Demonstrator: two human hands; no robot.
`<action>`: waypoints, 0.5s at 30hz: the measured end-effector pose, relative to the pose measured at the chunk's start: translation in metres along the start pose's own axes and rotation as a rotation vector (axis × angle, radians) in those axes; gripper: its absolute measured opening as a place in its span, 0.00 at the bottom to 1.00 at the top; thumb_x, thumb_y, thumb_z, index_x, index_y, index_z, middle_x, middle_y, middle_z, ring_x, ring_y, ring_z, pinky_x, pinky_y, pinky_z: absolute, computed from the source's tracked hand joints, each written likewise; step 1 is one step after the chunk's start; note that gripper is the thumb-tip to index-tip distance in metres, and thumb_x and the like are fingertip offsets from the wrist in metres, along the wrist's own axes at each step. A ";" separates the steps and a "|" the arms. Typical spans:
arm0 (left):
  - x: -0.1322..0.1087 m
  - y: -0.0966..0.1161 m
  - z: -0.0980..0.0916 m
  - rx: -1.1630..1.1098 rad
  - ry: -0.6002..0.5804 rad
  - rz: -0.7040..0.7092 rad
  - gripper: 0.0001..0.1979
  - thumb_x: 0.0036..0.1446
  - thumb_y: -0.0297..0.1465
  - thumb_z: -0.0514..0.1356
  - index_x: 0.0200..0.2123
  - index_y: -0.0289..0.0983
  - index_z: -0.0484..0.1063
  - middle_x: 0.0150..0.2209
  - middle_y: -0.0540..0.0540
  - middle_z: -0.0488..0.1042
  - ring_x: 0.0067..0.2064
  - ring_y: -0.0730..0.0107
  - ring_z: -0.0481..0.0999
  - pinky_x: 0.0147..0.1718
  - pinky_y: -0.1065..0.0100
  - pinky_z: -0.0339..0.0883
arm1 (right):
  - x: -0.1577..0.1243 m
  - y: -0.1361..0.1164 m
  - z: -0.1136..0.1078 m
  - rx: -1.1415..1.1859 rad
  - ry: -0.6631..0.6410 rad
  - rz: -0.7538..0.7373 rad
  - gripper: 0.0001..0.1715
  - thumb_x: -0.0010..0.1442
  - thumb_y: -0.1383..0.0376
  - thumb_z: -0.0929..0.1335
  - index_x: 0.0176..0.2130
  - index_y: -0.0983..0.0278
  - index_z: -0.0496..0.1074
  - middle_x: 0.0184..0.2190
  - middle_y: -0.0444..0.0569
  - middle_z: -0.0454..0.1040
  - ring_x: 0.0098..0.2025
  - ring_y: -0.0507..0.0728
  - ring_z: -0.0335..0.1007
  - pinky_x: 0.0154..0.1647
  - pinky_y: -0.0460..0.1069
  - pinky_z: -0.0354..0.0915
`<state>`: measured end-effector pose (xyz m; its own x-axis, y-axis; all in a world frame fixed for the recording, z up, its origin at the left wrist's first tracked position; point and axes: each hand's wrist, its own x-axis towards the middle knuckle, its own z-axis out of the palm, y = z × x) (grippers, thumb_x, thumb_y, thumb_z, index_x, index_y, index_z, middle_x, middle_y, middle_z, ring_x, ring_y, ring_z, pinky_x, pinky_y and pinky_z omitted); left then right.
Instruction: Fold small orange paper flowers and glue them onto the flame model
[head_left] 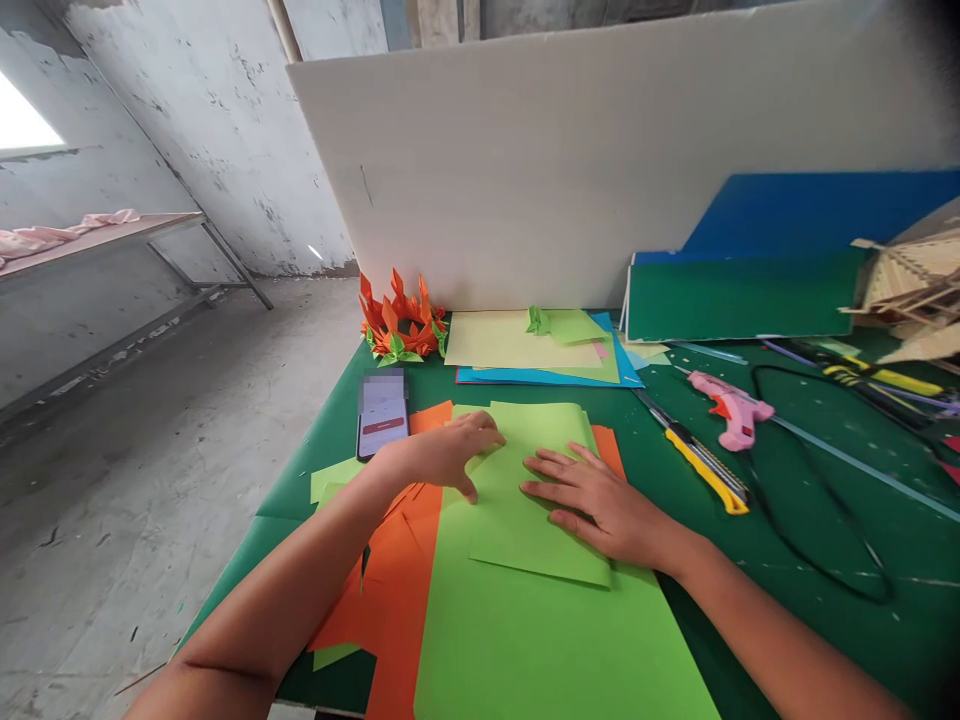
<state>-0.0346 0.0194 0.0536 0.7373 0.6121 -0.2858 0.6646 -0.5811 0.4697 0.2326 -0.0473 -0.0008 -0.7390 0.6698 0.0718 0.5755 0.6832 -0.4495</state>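
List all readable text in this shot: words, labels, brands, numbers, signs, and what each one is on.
No text can be read anywhere in this view.
Phone: the screen's top is pixelated; the small lines below, and any wording on its red bar, are too small and blurred to read.
Knife and glue gun: no legible marking.
Folded green paper: no writing visible.
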 end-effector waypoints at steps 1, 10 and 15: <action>0.000 0.000 0.000 -0.001 0.003 0.000 0.43 0.39 0.30 0.73 0.59 0.44 0.62 0.59 0.41 0.60 0.58 0.55 0.65 0.52 0.63 0.62 | 0.000 0.000 0.000 -0.002 -0.001 0.001 0.27 0.69 0.55 0.59 0.65 0.48 0.56 0.67 0.45 0.56 0.69 0.62 0.48 0.67 0.70 0.40; 0.000 -0.003 0.000 -0.028 0.025 0.047 0.41 0.39 0.30 0.73 0.58 0.43 0.63 0.57 0.41 0.61 0.54 0.55 0.68 0.49 0.62 0.65 | -0.001 0.000 0.001 -0.014 0.001 0.012 0.27 0.69 0.54 0.59 0.65 0.48 0.56 0.67 0.43 0.55 0.69 0.62 0.47 0.67 0.69 0.41; 0.000 -0.004 -0.002 -0.008 0.013 0.061 0.39 0.41 0.36 0.73 0.58 0.42 0.63 0.57 0.40 0.60 0.55 0.54 0.67 0.50 0.60 0.64 | -0.001 0.002 0.004 -0.025 -0.001 0.010 0.26 0.69 0.54 0.59 0.64 0.48 0.57 0.68 0.43 0.55 0.69 0.62 0.46 0.67 0.69 0.40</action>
<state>-0.0375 0.0229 0.0536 0.7745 0.5829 -0.2457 0.6176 -0.6132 0.4925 0.2329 -0.0481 -0.0051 -0.7335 0.6764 0.0661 0.5916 0.6833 -0.4279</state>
